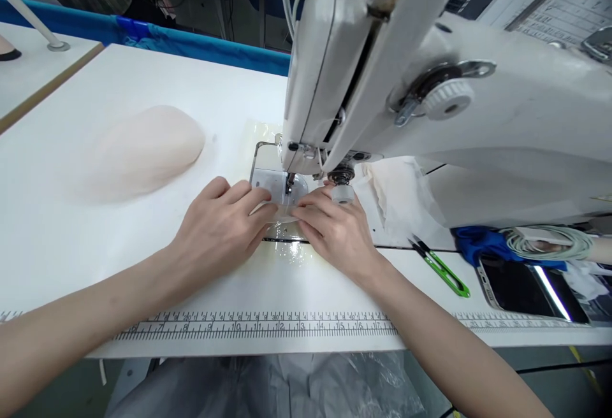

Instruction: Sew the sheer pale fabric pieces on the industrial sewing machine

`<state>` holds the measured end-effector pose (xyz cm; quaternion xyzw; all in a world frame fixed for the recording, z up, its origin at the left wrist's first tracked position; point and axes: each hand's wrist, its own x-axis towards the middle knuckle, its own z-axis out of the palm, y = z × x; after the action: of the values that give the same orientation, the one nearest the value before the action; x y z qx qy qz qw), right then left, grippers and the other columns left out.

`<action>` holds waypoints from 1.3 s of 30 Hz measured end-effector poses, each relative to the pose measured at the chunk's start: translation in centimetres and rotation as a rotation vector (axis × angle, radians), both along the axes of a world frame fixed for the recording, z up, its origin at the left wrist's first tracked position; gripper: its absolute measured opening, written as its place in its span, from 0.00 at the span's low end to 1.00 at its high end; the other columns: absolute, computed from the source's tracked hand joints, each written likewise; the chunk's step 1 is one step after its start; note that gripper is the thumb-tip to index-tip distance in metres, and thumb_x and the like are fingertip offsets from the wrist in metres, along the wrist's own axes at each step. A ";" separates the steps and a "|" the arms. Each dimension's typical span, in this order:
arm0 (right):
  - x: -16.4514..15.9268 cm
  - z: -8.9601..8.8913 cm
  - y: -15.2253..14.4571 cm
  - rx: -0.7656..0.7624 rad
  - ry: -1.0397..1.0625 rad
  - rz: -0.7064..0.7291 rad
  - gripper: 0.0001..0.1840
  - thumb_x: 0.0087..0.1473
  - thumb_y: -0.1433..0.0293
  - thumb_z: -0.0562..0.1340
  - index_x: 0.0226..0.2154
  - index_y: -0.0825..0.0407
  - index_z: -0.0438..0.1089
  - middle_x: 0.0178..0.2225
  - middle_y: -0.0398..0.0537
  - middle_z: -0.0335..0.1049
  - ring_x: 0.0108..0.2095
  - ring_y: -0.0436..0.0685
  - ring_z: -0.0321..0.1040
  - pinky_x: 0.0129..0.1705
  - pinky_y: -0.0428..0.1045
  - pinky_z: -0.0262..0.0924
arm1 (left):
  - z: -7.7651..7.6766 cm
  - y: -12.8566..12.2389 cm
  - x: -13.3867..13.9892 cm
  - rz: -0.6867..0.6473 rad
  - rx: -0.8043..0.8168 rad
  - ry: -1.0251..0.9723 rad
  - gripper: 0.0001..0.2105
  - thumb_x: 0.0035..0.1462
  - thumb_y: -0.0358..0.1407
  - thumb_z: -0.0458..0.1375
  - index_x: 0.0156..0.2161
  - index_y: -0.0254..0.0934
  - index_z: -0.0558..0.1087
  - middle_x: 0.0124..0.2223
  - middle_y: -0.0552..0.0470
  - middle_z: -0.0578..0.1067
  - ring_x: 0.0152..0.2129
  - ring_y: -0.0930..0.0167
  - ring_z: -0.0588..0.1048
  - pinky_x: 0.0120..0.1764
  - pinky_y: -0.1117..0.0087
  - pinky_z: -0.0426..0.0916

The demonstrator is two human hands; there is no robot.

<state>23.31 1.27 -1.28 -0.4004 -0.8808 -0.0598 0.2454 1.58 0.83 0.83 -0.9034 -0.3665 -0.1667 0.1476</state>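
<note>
Both hands are at the needle area of a white sewing machine (310,74), one on each side of the presser foot (289,183). My left hand (227,223) lies on the left with its fingers bent and fingertips pressed down. From the right, my right hand (335,223) reaches in under the machine head, thumb and fingers close together. Between the fingertips, just in front of the foot, is a thin, sheer pale piece (285,215); its outline is hard to make out. A pale beige moulded cup (160,144), blurred at its left, rests on the table left of my left hand.
Pale folded fabric (401,192) lies under the machine arm. Green thread snips (444,271), a phone (530,290), blue cloth (478,243) and a coil of pale cord (549,243) are at the right. A printed ruler (282,325) runs along the table's front edge.
</note>
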 end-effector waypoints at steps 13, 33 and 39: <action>-0.6 0.0 0.6 -0.188 0.311 -0.150 0.14 0.63 0.63 0.58 0.33 0.51 0.77 0.26 0.45 0.74 0.28 0.53 0.67 0.40 0.51 0.63 | 0.0 3.7 0.2 -0.045 -0.682 -0.319 0.13 0.63 0.33 0.51 0.48 0.41 0.75 0.32 0.53 0.68 0.28 0.72 0.68 0.30 0.71 0.62; 0.0 -0.2 -0.4 0.057 0.078 0.031 0.09 0.60 0.73 0.60 0.32 0.48 0.75 0.38 0.36 0.79 0.37 0.52 0.70 0.51 0.53 0.56 | -0.6 0.5 0.1 -0.120 0.106 0.041 0.12 0.63 0.32 0.55 0.50 0.43 0.74 0.51 0.53 0.77 0.43 0.64 0.71 0.38 0.61 0.59; 0.0 -0.1 -0.4 0.049 0.079 0.030 0.09 0.61 0.72 0.60 0.33 0.48 0.75 0.39 0.37 0.79 0.36 0.52 0.71 0.51 0.53 0.56 | -0.7 0.4 0.1 -0.114 0.069 0.060 0.12 0.66 0.30 0.52 0.50 0.40 0.73 0.51 0.51 0.78 0.50 0.66 0.72 0.41 0.60 0.59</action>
<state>23.33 0.83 -1.41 -0.3831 -0.8746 -0.0620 0.2907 1.73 1.28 0.11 -0.9217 -0.3041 -0.1604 0.1796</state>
